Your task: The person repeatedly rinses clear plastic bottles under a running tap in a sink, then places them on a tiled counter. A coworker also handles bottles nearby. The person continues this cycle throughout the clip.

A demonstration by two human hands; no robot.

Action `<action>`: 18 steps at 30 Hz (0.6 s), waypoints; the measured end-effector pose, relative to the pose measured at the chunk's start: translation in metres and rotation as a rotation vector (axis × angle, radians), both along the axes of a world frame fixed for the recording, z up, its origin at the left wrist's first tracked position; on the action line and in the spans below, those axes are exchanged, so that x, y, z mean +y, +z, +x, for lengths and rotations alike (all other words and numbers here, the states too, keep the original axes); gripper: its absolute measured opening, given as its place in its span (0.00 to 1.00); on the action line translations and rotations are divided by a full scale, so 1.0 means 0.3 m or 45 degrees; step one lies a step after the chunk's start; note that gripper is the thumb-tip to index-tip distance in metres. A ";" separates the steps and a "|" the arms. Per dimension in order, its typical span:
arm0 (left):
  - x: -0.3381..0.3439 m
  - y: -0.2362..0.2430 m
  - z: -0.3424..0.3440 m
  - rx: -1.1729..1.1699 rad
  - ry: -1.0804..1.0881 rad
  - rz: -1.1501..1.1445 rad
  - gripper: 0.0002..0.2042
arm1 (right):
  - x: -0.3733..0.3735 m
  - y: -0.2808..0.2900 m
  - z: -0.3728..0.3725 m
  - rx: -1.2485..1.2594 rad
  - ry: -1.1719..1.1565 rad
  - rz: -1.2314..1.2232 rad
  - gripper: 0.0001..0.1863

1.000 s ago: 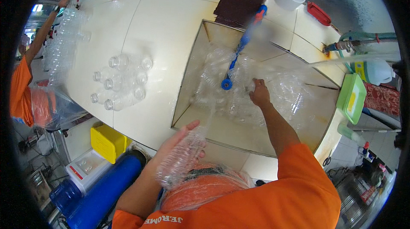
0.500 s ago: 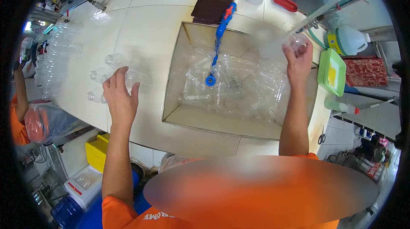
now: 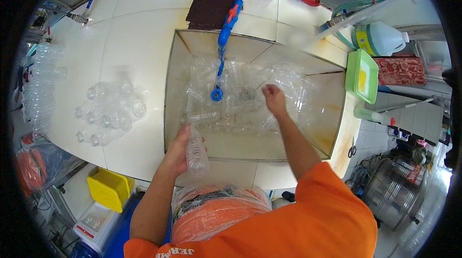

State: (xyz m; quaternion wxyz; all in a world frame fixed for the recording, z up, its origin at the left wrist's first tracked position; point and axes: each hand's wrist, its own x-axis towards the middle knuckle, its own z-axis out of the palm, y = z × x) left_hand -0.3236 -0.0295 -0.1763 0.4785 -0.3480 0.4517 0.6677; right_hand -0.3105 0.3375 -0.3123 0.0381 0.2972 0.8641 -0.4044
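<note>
My left hand point(image 3: 178, 152) is closed round a clear ribbed plastic bottle point(image 3: 197, 154) at the near left edge of the sink point(image 3: 250, 150). Inside the sink lie many more clear bottles point(image 3: 207, 116), jumbled together in water. Over the right part of that pile, my right hand point(image 3: 274, 99) has its fingers curled in; whatever they grip is hard to make out among the clear plastic. To the left, a cluster of clear bottles point(image 3: 110, 113) lies on its side on the white tiled counter point(image 3: 139, 27).
A blue pipe with a red-handled valve point(image 3: 232, 15) reaches over the sink. Stacked clear bottles point(image 3: 42, 89) line the counter's left end. At the right stand a green basin point(image 3: 352, 73) and a large jug point(image 3: 382, 39). Scissors point(image 3: 352, 151) hang by the right edge.
My left hand has left the counter's bottles for the sink edge and now holds a bottle. My right hand has come down from the upper right to the pile. More bottles lie in the left cluster.
</note>
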 end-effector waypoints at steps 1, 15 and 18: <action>-0.009 -0.009 0.006 -0.073 -0.005 0.011 0.27 | 0.086 -0.072 -0.005 -0.117 0.052 0.219 0.23; -0.117 0.324 0.104 -0.134 0.325 0.125 0.30 | 0.032 -0.201 -0.104 -0.265 0.648 0.383 0.34; -0.175 0.365 0.109 -0.040 0.458 0.234 0.31 | 0.005 -0.137 -0.111 0.336 0.363 0.183 0.34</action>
